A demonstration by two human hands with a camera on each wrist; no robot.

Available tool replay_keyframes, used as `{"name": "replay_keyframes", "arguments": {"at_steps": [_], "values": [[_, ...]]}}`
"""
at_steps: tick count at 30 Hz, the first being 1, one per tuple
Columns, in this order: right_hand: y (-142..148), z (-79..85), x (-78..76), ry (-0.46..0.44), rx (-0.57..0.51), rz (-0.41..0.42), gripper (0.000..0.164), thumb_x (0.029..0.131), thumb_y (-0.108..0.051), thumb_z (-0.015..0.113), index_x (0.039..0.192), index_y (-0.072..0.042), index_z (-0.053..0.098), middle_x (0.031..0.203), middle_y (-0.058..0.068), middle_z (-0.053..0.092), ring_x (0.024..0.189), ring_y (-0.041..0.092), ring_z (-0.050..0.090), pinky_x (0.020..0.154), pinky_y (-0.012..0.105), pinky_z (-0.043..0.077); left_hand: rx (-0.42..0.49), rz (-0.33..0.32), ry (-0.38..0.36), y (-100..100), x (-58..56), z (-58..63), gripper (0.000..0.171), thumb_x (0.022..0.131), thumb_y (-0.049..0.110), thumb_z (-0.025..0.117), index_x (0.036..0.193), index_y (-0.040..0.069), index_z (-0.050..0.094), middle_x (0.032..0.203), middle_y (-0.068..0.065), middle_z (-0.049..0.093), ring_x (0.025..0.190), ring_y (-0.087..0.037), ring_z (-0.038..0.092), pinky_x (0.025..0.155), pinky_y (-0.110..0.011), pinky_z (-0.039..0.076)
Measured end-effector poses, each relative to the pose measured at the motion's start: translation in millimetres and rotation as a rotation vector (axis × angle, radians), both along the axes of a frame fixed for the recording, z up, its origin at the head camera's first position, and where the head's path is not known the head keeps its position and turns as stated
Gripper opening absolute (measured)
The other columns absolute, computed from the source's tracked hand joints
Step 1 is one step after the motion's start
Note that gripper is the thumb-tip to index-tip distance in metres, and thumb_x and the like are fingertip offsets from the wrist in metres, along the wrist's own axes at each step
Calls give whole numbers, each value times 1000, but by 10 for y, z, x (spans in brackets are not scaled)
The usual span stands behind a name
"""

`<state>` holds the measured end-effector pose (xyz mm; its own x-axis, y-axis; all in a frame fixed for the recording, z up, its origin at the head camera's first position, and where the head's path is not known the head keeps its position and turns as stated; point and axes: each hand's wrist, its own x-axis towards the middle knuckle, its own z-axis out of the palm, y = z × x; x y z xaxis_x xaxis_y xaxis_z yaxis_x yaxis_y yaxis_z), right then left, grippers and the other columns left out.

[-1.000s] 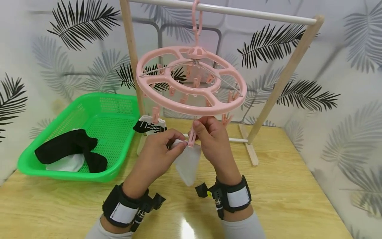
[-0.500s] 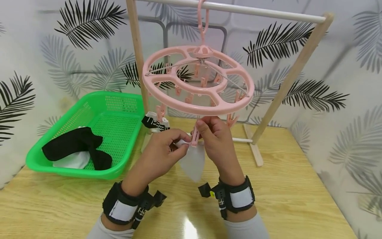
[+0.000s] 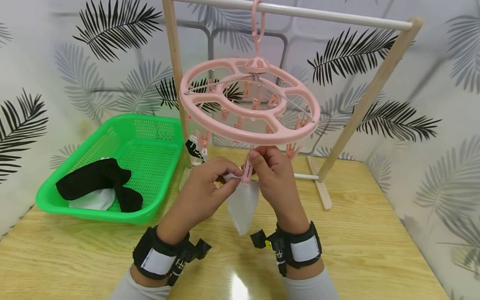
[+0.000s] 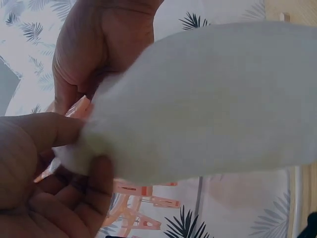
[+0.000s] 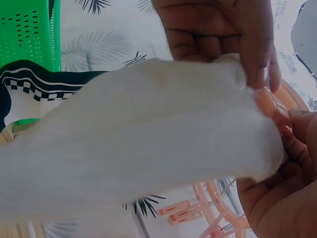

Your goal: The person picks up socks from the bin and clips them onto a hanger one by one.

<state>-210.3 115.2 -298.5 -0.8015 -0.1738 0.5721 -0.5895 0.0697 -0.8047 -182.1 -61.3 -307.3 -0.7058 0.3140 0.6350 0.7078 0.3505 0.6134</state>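
Observation:
A white sock [image 3: 243,206] hangs down between my hands, its upper edge pinched by the thumb and fingers of my left hand [image 3: 204,193]. My right hand [image 3: 275,181] grips a pink clothespin [image 3: 248,170] under the front rim of the round pink hanger [image 3: 286,136]. The lower end of this clothespin is at the sock's upper edge. In the left wrist view the sock [image 4: 208,104] stretches broad and pale from the fingertips. In the right wrist view it [image 5: 148,129] hides part of the fingers; whether the clothespin bites the fabric cannot be told.
A black-and-white checkered sock [image 3: 192,147] hangs from a clip at the hanger's left. The hanger hooks onto a white bar [image 3: 330,16] between wooden posts [image 3: 369,98]. At left, a green basket [image 3: 151,160] holds black fabric [image 3: 93,177] and white fabric [image 3: 93,201].
The head view has shifted, so the scene sits slightly further right. The checkered sock on its clip has turned. Both hands stay at the same clothespin, and the white sock sways slightly.

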Motion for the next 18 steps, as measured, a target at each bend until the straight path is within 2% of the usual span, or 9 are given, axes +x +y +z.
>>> {"name": "replay_keyframes", "arguments": {"at_steps": [5, 12, 18], "values": [[-5, 9, 5, -9, -20, 19, 14, 103, -7, 52, 100, 5, 58, 82, 13, 62, 76, 21, 63, 70, 30, 53, -32, -7, -80, 7, -6, -10, 11, 90, 0, 71, 97, 8, 69, 99, -1, 65, 87, -12, 61, 74, -30, 55], [-3, 2, 3, -9, -25, 42, 15, 103, -8, 52, 100, 5, 58, 82, 11, 61, 75, 20, 63, 69, 31, 53, -2, 7, -54, 8, -12, -22, 13, 89, -2, 72, 94, 8, 65, 97, 0, 65, 84, -12, 61, 73, -29, 55], [-4, 5, -23, -3, -32, 69, 16, 104, -9, 51, 99, 5, 58, 80, 11, 61, 70, 21, 63, 68, 32, 55, 80, 50, -50, 20, -3, -4, 10, 89, -1, 71, 92, 6, 65, 95, -1, 67, 83, -12, 62, 71, -32, 54]]}}
